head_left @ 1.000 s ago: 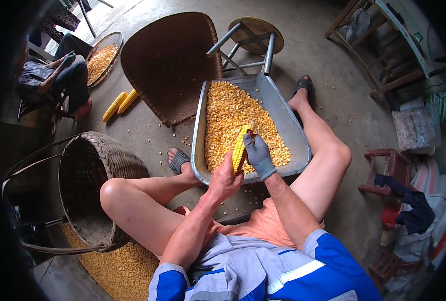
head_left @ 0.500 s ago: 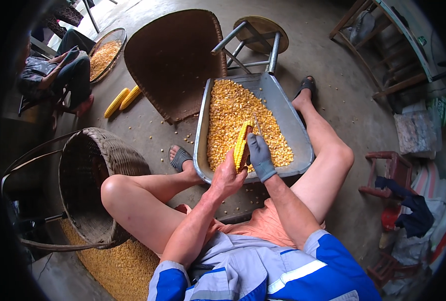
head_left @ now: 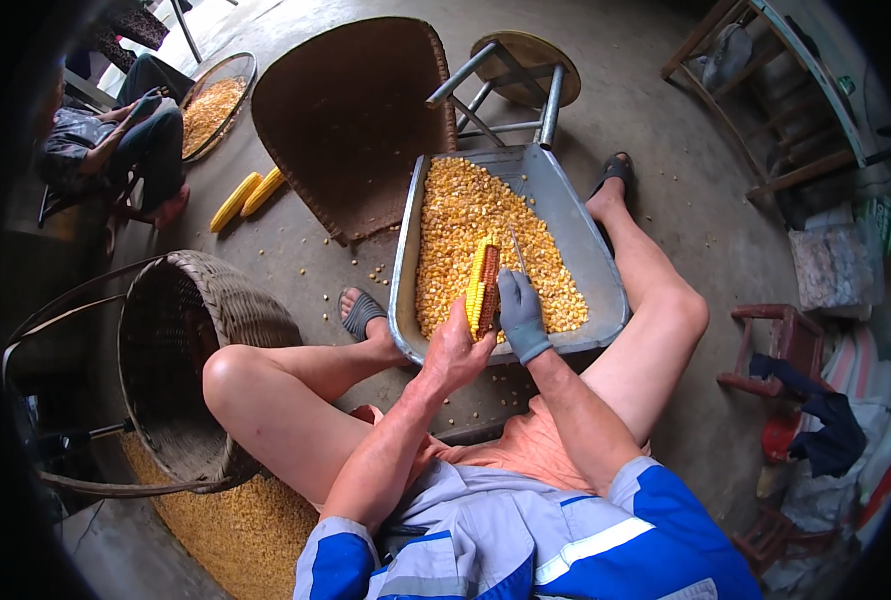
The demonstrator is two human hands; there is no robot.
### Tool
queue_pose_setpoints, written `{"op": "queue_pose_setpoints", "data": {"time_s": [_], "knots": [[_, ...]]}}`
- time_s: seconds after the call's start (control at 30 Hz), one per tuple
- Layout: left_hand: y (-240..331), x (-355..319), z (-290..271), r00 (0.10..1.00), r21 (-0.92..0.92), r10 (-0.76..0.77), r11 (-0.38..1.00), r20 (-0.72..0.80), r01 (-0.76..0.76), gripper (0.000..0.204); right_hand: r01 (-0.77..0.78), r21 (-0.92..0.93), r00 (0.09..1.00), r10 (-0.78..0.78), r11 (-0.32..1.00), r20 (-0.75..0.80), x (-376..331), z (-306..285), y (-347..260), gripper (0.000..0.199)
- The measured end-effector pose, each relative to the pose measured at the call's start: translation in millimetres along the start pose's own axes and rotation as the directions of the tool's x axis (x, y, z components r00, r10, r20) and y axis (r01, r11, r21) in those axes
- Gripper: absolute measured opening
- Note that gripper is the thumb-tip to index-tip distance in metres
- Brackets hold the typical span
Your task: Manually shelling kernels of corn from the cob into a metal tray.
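Note:
My bare left hand (head_left: 453,350) is wrapped round the lower end of a yellow corn cob (head_left: 479,282), which stands tilted upward. The cob's left side still bears kernels; a reddish-brown stripped strip faces my right hand. My right hand (head_left: 522,315), in a grey glove, is closed on a thin pointed metal rod (head_left: 517,247) that juts up beside the cob; its handle is hidden in the glove. Below both hands lies a grey metal tub (head_left: 583,225) between my legs, holding loose corn kernels (head_left: 465,210).
A woven scoop tray (head_left: 350,110) and a stool (head_left: 525,75) adjoin the tub's far end. Two cobs (head_left: 235,203) lie at left, near a seated person (head_left: 115,145). A wicker basket (head_left: 240,310) lies tipped beside a kernel heap (head_left: 235,530). A small red stool (head_left: 780,345) stands at right.
The cob has turned slightly in my left hand, so more of its stripped side shows. My gloved right hand and the rod have shifted a little away from it.

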State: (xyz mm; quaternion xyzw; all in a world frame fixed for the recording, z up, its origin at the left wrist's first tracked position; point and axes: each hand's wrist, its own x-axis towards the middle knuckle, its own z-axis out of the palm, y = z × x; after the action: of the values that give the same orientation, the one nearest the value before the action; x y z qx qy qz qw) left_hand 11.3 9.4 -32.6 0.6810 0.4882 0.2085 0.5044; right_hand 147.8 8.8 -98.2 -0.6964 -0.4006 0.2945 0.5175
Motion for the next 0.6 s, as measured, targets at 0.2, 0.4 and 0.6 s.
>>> {"op": "queue_pose_setpoints", "data": {"time_s": [0.2,0.4,0.6], "knots": [[1.5,-2.4,-3.2,0.999,0.196,-0.035,0.980,0.024,0.029,0.059,-0.166,-0.128,0.964,0.188,0.978,0.189,-8.5,4.6,-26.1,0.056],[2.3,-1.7,-2.4,0.996,0.047,0.008,0.999,0.086,-0.012,0.058,-0.159,-0.302,0.970,0.206,0.940,0.132,-6.3,-0.1,-15.4,0.041],[11.1,0.2,-10.4,1.000,-0.072,-0.004,0.997,0.012,0.005,0.052,0.031,-0.058,0.996,-0.027,0.998,0.081,-4.6,-1.6,-11.6,0.031]]}}
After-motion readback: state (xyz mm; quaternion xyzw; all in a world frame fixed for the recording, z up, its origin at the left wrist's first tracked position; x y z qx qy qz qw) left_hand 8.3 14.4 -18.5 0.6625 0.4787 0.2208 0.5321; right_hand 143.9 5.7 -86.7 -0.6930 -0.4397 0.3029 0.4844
